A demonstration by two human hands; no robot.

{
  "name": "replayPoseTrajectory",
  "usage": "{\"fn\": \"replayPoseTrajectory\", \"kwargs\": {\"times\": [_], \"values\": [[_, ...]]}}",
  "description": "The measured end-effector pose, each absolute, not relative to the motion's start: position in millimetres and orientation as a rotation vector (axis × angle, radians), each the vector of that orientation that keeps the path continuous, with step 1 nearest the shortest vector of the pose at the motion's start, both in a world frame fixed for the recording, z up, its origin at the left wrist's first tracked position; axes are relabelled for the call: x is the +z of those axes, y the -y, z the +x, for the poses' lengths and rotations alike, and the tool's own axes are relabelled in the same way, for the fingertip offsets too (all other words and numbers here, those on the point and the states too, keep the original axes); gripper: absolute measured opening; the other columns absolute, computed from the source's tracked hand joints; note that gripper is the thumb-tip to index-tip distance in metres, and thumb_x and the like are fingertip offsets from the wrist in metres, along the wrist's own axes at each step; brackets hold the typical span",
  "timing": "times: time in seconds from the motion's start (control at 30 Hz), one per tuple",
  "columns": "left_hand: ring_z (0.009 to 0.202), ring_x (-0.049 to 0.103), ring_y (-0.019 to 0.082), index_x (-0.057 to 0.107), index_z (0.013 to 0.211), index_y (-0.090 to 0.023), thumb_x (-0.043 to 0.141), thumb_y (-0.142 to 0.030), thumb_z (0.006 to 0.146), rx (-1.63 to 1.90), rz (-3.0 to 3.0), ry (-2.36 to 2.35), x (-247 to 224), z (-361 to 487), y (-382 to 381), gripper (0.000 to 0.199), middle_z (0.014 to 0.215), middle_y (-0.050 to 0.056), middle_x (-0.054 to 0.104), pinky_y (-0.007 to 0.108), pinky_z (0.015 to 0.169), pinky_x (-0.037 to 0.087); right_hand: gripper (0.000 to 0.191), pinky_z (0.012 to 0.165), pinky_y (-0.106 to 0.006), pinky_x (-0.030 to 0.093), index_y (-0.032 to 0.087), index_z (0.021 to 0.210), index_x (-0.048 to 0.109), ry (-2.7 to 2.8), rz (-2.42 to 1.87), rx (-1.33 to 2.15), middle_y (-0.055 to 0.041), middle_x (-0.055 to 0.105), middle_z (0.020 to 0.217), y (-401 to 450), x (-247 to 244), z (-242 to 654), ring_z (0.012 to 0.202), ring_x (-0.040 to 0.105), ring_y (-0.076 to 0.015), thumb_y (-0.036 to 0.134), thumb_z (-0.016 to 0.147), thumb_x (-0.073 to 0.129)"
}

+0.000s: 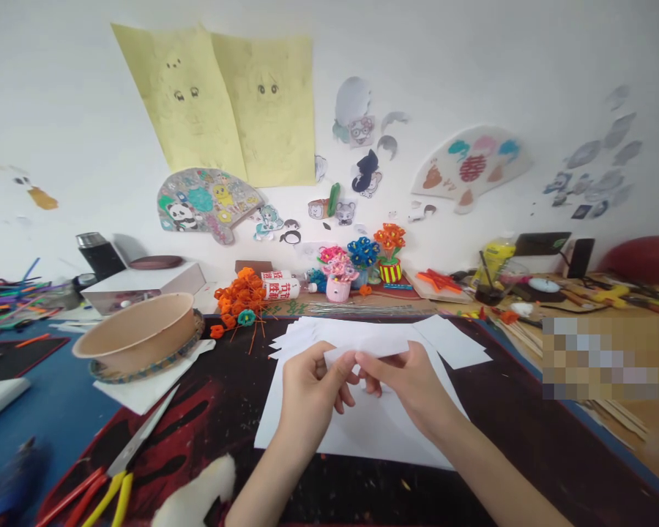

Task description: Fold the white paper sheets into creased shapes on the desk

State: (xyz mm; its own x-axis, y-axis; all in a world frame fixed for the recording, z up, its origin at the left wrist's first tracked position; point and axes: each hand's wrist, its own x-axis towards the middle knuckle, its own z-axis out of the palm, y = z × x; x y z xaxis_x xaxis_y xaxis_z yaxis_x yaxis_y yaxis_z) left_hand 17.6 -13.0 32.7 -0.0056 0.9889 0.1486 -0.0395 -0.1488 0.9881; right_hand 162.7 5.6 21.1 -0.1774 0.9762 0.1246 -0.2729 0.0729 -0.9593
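Observation:
My left hand and my right hand meet over the middle of the desk. Between them they pinch a narrow piece of white paper, thumbs close together on its near edge. The fingers curl beneath it, partly hidden. Under both hands lie several white paper sheets, loosely stacked, with some fanned out at the back right. Scissors with red and yellow handles rest to the left, blades spread apart.
A beige bowl stands at the left on white paper. Orange pipe-cleaner flowers lie behind the sheets, near a pink flower pot. A white fluffy piece is at the front edge. Wooden sticks lie at the right.

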Motion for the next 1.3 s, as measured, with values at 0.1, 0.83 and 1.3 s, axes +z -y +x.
{"fn": "replayPoseTrajectory", "kwargs": {"times": [0.1,0.83,1.3], "values": [[0.035,0.053,0.009,0.059,0.064,-0.014,0.07,-0.043,0.076,1.358,1.295,-1.105,30.9,19.8,13.9,0.033,0.054,0.002,0.065,0.016,0.032,0.037,0.029,0.043,-0.023,0.041,0.013,0.07,0.071,1.21,-0.84,1.409,-0.0008,0.062,0.056,-4.3,21.0,159.9,0.045,0.052,-0.01,0.04,0.066,0.082],[0.034,0.046,0.006,0.061,0.058,-0.012,0.076,-0.035,0.07,1.494,1.158,-1.095,38.6,-0.3,6.3,0.029,0.051,0.002,0.063,0.015,0.03,0.031,0.028,0.037,-0.015,0.036,0.015,0.061,0.07,0.882,-0.956,1.038,0.0004,0.062,0.051,-31.6,33.4,225.3,0.041,0.049,-0.0051,0.037,0.06,0.088],[0.034,0.04,0.004,0.055,0.057,-0.014,0.076,-0.036,0.07,1.357,1.134,-1.105,38.3,9.7,11.0,0.033,0.045,-0.004,0.052,0.015,0.034,0.024,0.036,0.046,-0.024,0.046,0.015,0.06,0.063,1.469,-0.936,1.265,-0.0012,0.063,0.054,-11.4,28.2,180.8,0.046,0.057,-0.0117,0.046,0.076,0.073]]}}
